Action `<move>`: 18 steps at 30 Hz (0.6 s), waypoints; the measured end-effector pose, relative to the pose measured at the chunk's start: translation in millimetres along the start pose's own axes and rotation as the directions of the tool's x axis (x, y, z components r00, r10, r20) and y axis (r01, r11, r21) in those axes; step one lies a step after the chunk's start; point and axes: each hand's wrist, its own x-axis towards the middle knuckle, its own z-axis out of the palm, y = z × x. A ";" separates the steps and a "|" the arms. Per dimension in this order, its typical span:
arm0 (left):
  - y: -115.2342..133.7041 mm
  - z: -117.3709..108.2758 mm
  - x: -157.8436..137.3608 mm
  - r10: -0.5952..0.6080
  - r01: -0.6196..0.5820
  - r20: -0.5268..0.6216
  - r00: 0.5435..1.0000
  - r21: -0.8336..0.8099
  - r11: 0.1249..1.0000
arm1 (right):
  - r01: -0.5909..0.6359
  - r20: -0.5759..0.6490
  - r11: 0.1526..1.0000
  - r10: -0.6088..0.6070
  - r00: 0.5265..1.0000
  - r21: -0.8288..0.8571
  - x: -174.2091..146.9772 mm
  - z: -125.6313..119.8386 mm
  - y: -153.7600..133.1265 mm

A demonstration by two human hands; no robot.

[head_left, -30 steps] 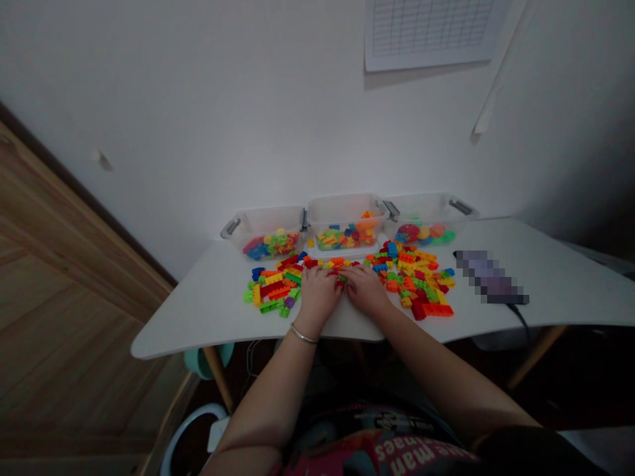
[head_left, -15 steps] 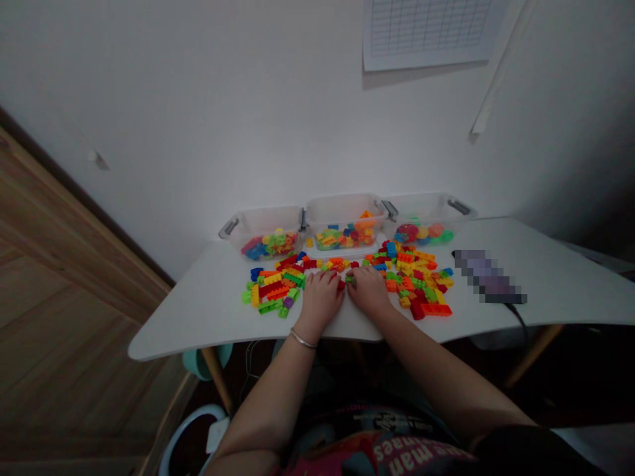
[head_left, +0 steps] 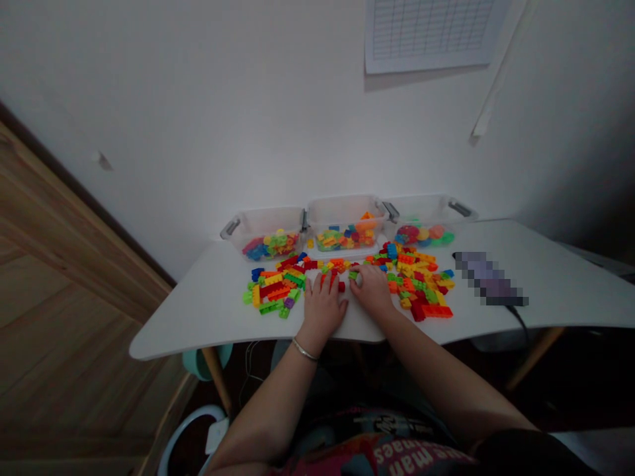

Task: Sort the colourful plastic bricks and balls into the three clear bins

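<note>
My left hand [head_left: 323,309] rests palm down on the table, its fingers spread over and beside red building bricks [head_left: 341,286]; the fingers partly hide them. Facing it, my right hand [head_left: 373,291] has thumb and fingers closed on a small green building brick [head_left: 352,275]. A loose pile of coloured bricks [head_left: 272,289] lies to the left of my left hand. Another larger pile [head_left: 419,281] spreads out just right of my right hand, and more bricks lie in a band beyond my fingers.
Three clear plastic boxes stand along the wall: a left box [head_left: 268,218], a middle box [head_left: 342,206] and a right box [head_left: 421,205], each with colourful pieces inside. A blurred-out phone-like device [head_left: 489,277] with a cable lies on the white table [head_left: 183,317] at right.
My left hand has opened, its thumb and fingers moving apart and off the red brick, which now shows more. My right hand has shifted only slightly, with the green brick more visible.
</note>
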 end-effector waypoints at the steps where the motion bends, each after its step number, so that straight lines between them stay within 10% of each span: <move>1: -0.1 0.8 -0.8 -0.008 0.008 0.000 1.000 -0.004 1.000 | -0.004 -0.013 1.000 0.005 1.000 0.009 -0.2 0.4 0.2; 18: -5.2 2.0 1.2 0.008 -0.008 -0.016 1.000 -0.062 0.998 | -0.053 -0.309 0.942 0.162 0.937 0.332 87.4 -42.2 8.3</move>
